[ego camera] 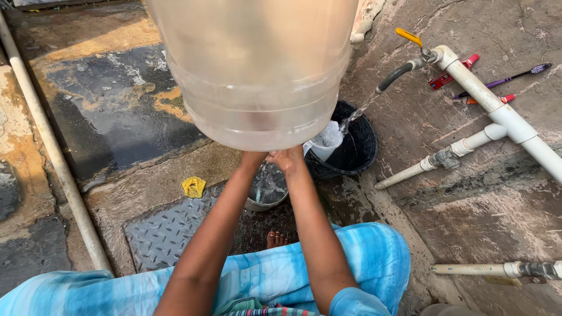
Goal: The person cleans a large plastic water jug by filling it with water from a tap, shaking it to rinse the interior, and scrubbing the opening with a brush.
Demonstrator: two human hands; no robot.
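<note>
I had both hands up under the big translucent water jug [257, 70]. The left hand [253, 157] and right hand [288, 158] met its lower rim, but the jug's body hid the fingers, so I could not tell how either grip was closed. The jug was tilted toward me and filled the upper middle of the view, its bottom rim just above my wrists.

Below my hands sat a small steel pot [266, 193] on a wet checkered metal plate [164, 234]. Just right of the grip, a tap [404, 70] ran water into a white container [325, 140] resting in a black tub [357, 146]. White pipes [497, 111] crossed the right side, close in. Left lay open wet floor [117, 99], bounded by a long pipe [47, 146]; a yellow scrap [193, 186] lay nearby.
</note>
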